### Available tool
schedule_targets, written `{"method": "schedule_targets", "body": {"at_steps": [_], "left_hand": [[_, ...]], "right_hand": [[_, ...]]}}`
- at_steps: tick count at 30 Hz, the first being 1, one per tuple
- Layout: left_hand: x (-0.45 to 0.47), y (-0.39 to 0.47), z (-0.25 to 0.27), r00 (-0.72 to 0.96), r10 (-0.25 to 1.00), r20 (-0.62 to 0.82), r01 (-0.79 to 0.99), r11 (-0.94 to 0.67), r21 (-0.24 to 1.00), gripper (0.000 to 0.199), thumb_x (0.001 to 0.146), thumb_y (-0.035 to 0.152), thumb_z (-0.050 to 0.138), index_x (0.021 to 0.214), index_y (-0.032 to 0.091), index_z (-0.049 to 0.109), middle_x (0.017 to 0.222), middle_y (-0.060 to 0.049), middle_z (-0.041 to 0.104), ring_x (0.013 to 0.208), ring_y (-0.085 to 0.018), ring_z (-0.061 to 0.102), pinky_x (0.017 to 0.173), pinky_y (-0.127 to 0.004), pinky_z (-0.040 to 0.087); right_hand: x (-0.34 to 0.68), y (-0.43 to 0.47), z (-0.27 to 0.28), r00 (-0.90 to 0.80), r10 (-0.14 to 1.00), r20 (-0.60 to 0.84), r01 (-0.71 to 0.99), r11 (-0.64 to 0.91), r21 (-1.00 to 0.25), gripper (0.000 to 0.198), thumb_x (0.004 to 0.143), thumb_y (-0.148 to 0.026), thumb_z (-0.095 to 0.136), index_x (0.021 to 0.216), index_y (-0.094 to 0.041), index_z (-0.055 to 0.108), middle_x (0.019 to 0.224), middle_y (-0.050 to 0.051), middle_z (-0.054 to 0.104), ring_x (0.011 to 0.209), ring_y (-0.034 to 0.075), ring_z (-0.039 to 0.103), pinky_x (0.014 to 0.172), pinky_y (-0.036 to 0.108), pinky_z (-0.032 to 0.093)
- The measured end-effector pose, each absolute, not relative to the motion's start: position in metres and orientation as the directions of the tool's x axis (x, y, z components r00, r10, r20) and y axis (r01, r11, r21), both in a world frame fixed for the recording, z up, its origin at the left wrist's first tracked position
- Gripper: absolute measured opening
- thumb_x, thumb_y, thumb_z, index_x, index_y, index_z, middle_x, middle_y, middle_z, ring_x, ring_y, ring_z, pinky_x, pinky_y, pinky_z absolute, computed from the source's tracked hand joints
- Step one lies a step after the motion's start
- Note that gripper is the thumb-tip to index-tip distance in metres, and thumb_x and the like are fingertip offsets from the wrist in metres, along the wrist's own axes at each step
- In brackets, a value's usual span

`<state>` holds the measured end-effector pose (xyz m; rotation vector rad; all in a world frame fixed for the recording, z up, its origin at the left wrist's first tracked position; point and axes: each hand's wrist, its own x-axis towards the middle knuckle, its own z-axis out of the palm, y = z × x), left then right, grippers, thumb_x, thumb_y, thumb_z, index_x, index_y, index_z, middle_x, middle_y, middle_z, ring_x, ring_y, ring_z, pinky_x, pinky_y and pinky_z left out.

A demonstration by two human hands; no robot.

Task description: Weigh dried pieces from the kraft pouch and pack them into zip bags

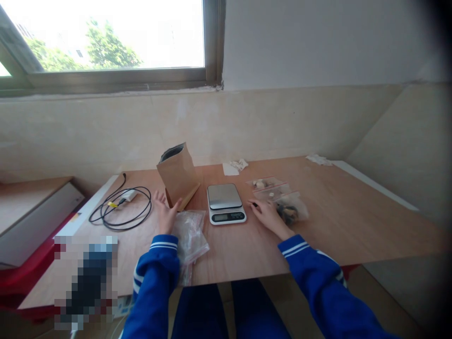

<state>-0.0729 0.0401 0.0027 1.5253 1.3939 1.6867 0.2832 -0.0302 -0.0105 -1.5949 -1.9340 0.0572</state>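
Note:
My left hand [165, 214] is open, fingers spread, beside the lower part of a brown kraft paper bag [178, 172] that stands upright with its top open. Clear zip bags [191, 235] lie in a loose pile just right of that wrist. Between my hands sits a white digital kitchen scale [228, 217] with a bare steel plate; its display cannot be read. My right hand [266, 214] is at the scale's right side, fingertips closed together around a small dark spot too small to name. Beside it lies a zip bag of dark pieces [289, 214].
Farther back on the right are a zip bag with pale pieces [263, 183] and another clear bag. A coiled black cable [122, 226] with a white adapter lies left. Crumpled tissue [239, 164] is by the wall. A blurred-out object [90, 278] lies at the front left edge.

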Motion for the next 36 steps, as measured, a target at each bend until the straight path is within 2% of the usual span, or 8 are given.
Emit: {"method": "schedule_targets", "body": {"at_steps": [3,7,12,16,20,27,32,36], "left_hand": [[-0.071,0.046,-0.006,-0.163,0.891,0.424,0.204,-0.390,0.898,0.076,0.069,0.036,0.073,0.133,0.016,0.038,0.127,-0.016,0.055,0.118,-0.029,0.053,0.100,-0.046,0.044],[-0.076,0.050,-0.019,-0.177,0.925,0.335,0.267,-0.282,0.921,0.053,0.073,0.032,0.067,0.122,0.016,0.054,0.110,-0.012,0.066,0.106,-0.029,0.061,0.090,-0.044,0.050],[-0.080,0.047,-0.024,-0.197,0.920,0.340,0.365,-0.253,0.896,0.047,0.073,0.027,0.066,0.119,0.018,0.059,0.108,-0.009,0.068,0.103,-0.029,0.062,0.090,-0.044,0.049],[-0.078,0.043,-0.020,-0.173,0.912,0.371,0.393,-0.281,0.875,0.042,0.074,0.027,0.064,0.115,0.017,0.061,0.107,-0.010,0.068,0.107,-0.030,0.060,0.095,-0.046,0.045],[-0.077,0.042,-0.020,-0.123,0.912,0.392,0.368,-0.324,0.871,0.040,0.072,0.021,0.061,0.112,0.017,0.062,0.110,-0.009,0.068,0.106,-0.028,0.060,0.096,-0.045,0.045],[-0.079,0.043,-0.026,-0.099,0.918,0.385,0.363,-0.327,0.872,0.045,0.067,0.012,0.053,0.111,0.019,0.062,0.109,-0.006,0.068,0.103,-0.025,0.061,0.093,-0.042,0.048],[-0.078,0.038,-0.018,-0.081,0.906,0.415,0.372,-0.359,0.856,0.044,0.066,0.011,0.051,0.108,0.019,0.064,0.106,-0.006,0.069,0.102,-0.024,0.062,0.092,-0.040,0.047],[-0.076,0.034,-0.014,-0.091,0.911,0.402,0.364,-0.345,0.865,0.035,0.068,0.018,0.057,0.101,0.016,0.067,0.099,-0.007,0.071,0.094,-0.024,0.064,0.086,-0.038,0.049]], "right_hand": [[0.270,-0.017,0.006,-0.020,0.879,0.477,0.789,0.307,-0.532,0.032,0.092,-0.026,0.041,0.116,-0.017,0.061,0.110,0.010,0.069,0.098,0.021,0.065,0.086,0.035,0.048],[0.240,0.001,0.020,-0.133,0.860,0.493,0.762,0.407,-0.503,0.031,0.090,-0.020,0.048,0.118,-0.017,0.059,0.115,0.010,0.066,0.107,0.021,0.061,0.092,0.036,0.046],[0.215,0.014,0.013,-0.176,0.893,0.414,0.757,0.392,-0.522,0.024,0.085,-0.017,0.056,0.109,-0.013,0.063,0.107,0.012,0.068,0.102,0.022,0.063,0.090,0.036,0.048],[0.205,-0.004,0.035,-0.125,0.831,0.541,0.686,0.467,-0.559,0.027,0.092,-0.024,0.047,0.114,-0.015,0.059,0.115,0.012,0.065,0.110,0.020,0.059,0.095,0.037,0.045],[0.185,-0.037,0.091,-0.108,0.710,0.696,0.636,0.587,-0.501,0.033,0.095,-0.024,0.037,0.126,-0.020,0.050,0.129,0.010,0.055,0.125,0.018,0.047,0.106,0.038,0.037],[0.146,-0.056,0.113,-0.383,0.686,0.619,0.693,0.656,-0.298,0.047,0.097,-0.029,0.034,0.143,-0.021,0.028,0.147,0.007,0.036,0.138,0.020,0.028,0.114,0.044,0.027],[0.139,-0.066,0.107,-0.337,0.712,0.616,0.771,0.584,-0.254,0.033,0.096,-0.024,0.033,0.120,-0.017,0.055,0.119,0.010,0.060,0.121,0.024,0.046,0.108,0.045,0.033],[0.138,-0.076,0.107,-0.435,0.777,0.456,0.793,0.570,-0.214,0.029,0.095,-0.022,0.038,0.094,-0.017,0.066,0.092,0.009,0.066,0.096,0.023,0.058,0.089,0.039,0.046]]}}
